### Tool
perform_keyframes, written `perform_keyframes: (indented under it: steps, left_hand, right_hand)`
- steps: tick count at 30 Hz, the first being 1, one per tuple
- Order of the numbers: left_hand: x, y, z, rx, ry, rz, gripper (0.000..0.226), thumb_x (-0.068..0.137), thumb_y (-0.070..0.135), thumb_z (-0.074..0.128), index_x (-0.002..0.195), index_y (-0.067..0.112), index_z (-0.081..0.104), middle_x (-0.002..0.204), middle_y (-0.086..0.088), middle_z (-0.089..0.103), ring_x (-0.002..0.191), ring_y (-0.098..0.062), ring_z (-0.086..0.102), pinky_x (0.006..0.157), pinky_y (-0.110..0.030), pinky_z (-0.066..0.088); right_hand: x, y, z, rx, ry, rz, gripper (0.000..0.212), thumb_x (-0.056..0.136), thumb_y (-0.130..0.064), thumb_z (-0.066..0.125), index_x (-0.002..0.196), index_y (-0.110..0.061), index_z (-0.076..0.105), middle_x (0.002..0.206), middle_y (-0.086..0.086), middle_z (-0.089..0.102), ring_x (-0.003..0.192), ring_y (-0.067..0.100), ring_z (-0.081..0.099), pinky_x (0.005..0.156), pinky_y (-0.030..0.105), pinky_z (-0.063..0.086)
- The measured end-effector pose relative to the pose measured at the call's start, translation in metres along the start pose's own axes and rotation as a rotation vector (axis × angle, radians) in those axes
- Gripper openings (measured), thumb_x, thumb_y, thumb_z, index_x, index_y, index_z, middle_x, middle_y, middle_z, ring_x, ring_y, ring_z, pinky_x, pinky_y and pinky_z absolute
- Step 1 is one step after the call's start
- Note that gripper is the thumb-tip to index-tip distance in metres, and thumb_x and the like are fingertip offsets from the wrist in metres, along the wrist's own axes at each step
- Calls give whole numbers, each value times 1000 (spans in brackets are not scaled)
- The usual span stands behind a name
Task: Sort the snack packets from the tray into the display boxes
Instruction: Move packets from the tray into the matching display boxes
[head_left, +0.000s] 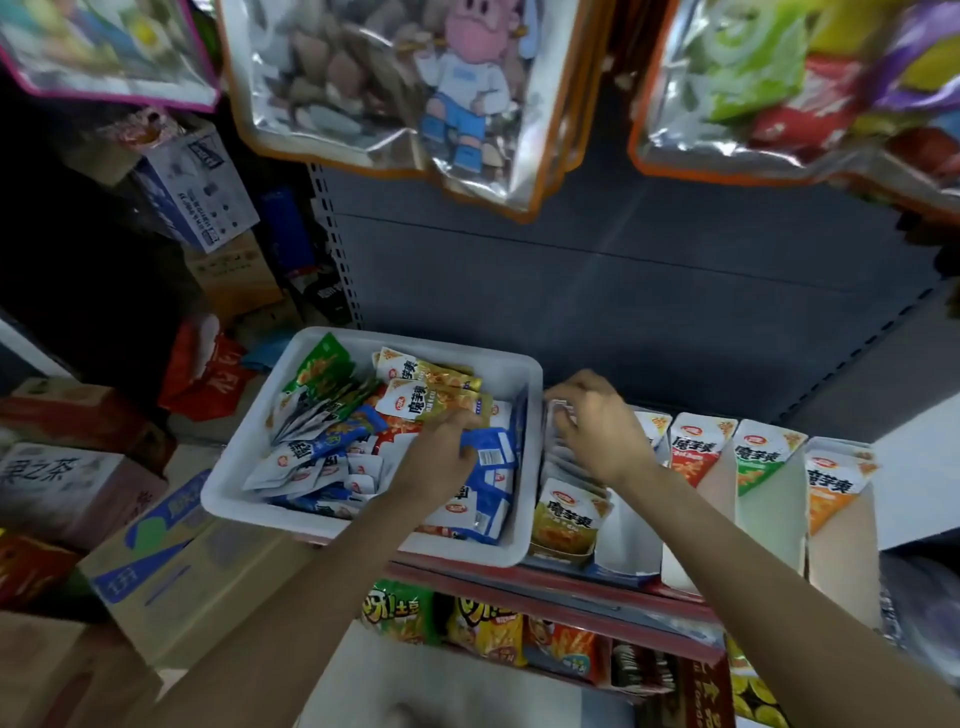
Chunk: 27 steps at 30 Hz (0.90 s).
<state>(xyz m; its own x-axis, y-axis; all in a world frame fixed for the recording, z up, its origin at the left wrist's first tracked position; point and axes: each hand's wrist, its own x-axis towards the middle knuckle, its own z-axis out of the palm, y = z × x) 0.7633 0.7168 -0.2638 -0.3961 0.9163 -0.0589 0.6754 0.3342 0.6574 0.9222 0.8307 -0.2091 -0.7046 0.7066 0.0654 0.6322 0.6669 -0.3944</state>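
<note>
I see one white tray (519, 374) sitting on the shelf (571, 577), and it is full of snack packets (332, 447). There are too many in the pile to count, but I can pick out one green packet (319, 369) at the back left, two gold packets (431, 387) at the back, and many blue and white ones in the middle and front.

My left hand (441, 452) is down in the tray. Its fingers are curled on the edge of a gold packet and a blue packet (491, 449), pinching at them.

Just to the right of the tray stand the display boxes. I count five in a row: an olive box (566, 525) full of packets, then a white box (626, 540), a red box (698, 447), a green box (763, 457) and an orange box (836, 483).

My right hand (597, 426) is over the back of the olive box. Its fingers are bent around a packet (560, 410) standing in that row. This hand hides the top of the white box.

Three big shiny bags (395, 98) hang above the shelf. Cardboard cartons (166, 561) are stacked on the left. More bright snack bags (488, 629) sit on the shelf below.
</note>
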Motion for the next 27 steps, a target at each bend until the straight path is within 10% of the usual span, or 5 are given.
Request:
perform_keyframes:
  steps: [7,13,27]
  left_hand:
    - [13,-70,-38,129,36,-209,44,90,4,53,134,8,48,137,-12,48,125,-27,47,106,-36,38]
    - [32,-95,-45,105,-86,-280,42,92,12,51,133,8,44,122,-14,54,114,-28,52,89,-30,40]
    - [59,-73,-39,56,198,-437,26,90,12,60,111,-3,59,116,-21,61,109,-31,58,87,-33,47]
  right_hand:
    - [46,-60,74,103,-262,-50,37,96,-19,46,132,-12,46,133,13,48,119,31,49,99,36,40]
    - [68,-75,129,-93,-546,90,66,100,-44,34,151,-16,3,159,8,-4,146,28,-3,118,45,0]
    - [58,-80,101,24,-595,81,37,102,-25,35,135,-12,43,140,13,44,125,34,46,98,35,37]
